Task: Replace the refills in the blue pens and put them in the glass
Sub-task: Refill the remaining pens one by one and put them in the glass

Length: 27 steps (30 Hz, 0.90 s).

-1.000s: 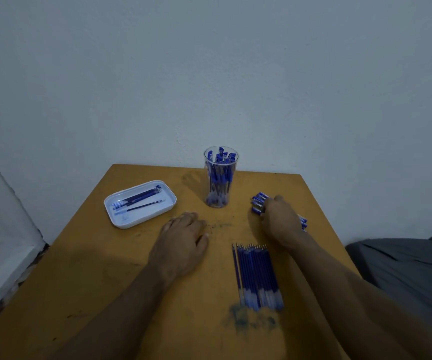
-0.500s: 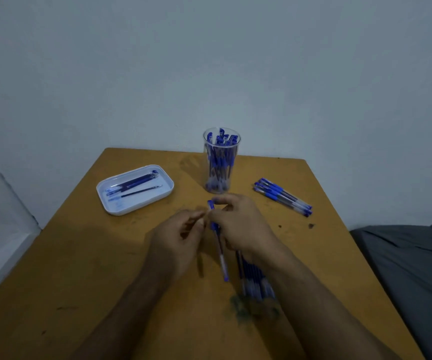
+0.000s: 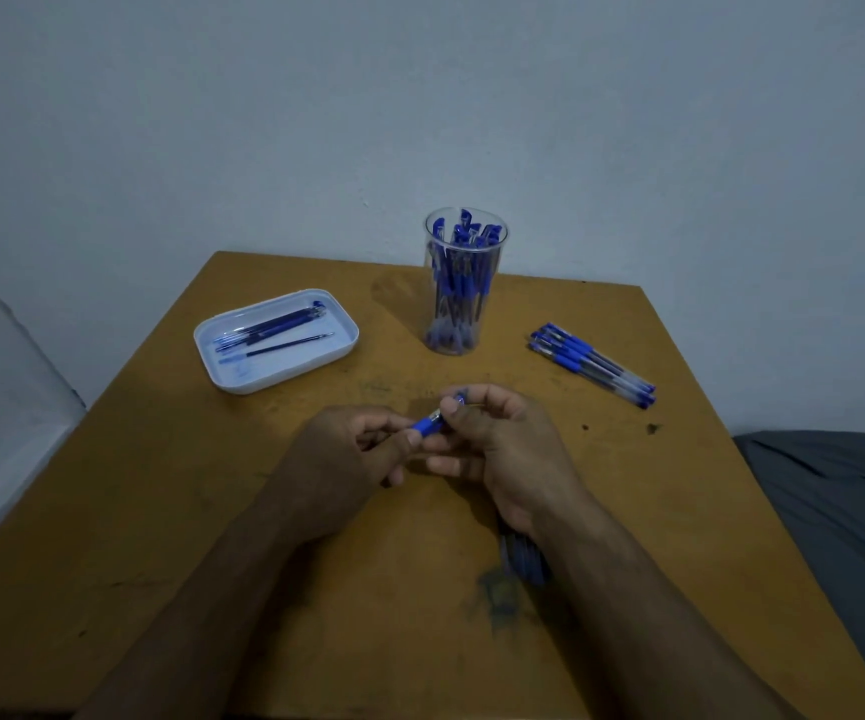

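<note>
Both hands meet over the middle of the table around one blue pen (image 3: 429, 424). My left hand (image 3: 347, 459) grips the pen's barrel, most of which is hidden in its fingers. My right hand (image 3: 503, 449) pinches the pen's tip end between thumb and fingers. A clear glass (image 3: 464, 288) full of blue pens stands at the back centre. A small pile of blue pens (image 3: 591, 363) lies to the right of the glass. A row of new refills (image 3: 524, 561) lies under my right wrist, mostly hidden.
A white tray (image 3: 243, 379) at the back left holds a few dark used refills. The wooden table (image 3: 160, 537) has ink stains near its front centre. A wall rises behind it, and grey cloth (image 3: 835, 511) lies off its right edge.
My right hand left the pen pile with one pen and brought it to the centre. My left hand lifted off the table and took hold of the barrel. The camera view shifted.
</note>
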Each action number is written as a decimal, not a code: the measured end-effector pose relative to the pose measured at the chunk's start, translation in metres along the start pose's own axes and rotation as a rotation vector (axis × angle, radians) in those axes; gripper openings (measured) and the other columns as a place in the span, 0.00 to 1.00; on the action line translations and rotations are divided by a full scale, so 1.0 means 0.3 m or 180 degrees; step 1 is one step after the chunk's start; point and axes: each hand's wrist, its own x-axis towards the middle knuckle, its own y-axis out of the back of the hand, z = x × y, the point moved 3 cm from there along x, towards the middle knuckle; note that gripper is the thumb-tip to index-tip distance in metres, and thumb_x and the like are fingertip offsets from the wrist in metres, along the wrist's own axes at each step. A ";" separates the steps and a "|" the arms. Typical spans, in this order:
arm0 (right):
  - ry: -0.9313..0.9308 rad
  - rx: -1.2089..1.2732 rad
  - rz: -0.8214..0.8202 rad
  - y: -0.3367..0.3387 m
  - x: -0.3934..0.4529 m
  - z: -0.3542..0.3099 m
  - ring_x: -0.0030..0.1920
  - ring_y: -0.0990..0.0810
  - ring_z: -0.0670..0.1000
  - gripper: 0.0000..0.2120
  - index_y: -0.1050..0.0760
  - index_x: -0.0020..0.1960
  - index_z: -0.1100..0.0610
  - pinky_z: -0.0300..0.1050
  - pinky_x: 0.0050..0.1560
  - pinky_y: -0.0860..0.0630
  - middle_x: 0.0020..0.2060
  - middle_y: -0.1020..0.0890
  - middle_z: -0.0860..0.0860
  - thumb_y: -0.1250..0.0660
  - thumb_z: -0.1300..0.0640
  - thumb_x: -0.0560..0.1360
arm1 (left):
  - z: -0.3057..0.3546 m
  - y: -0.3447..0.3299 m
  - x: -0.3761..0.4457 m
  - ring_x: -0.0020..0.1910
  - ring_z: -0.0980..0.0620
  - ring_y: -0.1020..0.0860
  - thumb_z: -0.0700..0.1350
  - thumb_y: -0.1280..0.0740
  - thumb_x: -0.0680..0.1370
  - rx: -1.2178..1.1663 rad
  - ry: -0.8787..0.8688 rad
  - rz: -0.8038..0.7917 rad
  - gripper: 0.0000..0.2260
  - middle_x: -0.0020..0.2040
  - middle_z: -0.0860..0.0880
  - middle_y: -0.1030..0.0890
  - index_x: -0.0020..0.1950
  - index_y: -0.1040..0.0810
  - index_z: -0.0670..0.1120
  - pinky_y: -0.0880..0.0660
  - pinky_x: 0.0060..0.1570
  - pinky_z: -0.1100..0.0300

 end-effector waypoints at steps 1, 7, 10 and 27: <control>-0.0010 -0.0032 -0.0038 0.003 0.003 0.001 0.40 0.15 0.52 0.09 0.21 0.57 0.64 0.46 0.37 0.16 0.44 0.15 0.60 0.30 0.62 0.78 | -0.001 -0.001 -0.001 0.29 0.63 0.24 0.50 0.32 0.81 0.0041 -0.0038 -0.0020 0.05 0.35 0.49 0.16 0.52 0.16 0.55 0.29 0.31 0.68; 0.0035 -0.0229 -0.0197 0.016 0.018 0.012 0.40 0.15 0.54 0.08 0.20 0.55 0.66 0.48 0.40 0.15 0.42 0.15 0.60 0.29 0.63 0.78 | -0.006 -0.001 -0.003 0.26 0.62 0.27 0.52 0.34 0.81 0.0064 -0.0064 -0.0135 0.07 0.33 0.49 0.18 0.49 0.16 0.54 0.32 0.28 0.68; 0.0145 -0.0349 -0.0197 0.019 0.019 0.011 0.40 0.15 0.55 0.07 0.21 0.54 0.66 0.46 0.38 0.16 0.40 0.15 0.61 0.30 0.63 0.78 | -0.002 -0.001 -0.006 0.26 0.61 0.28 0.57 0.35 0.79 0.0112 -0.0205 -0.0140 0.11 0.32 0.48 0.19 0.49 0.15 0.54 0.33 0.28 0.68; 0.0681 -0.0785 0.0036 0.047 0.020 -0.054 0.41 0.15 0.57 0.05 0.25 0.53 0.60 0.49 0.35 0.18 0.44 0.14 0.59 0.33 0.58 0.82 | -0.002 0.014 0.000 0.25 0.56 0.31 0.55 0.35 0.81 -0.0321 -0.0113 0.0211 0.11 0.29 0.51 0.23 0.48 0.14 0.54 0.34 0.26 0.65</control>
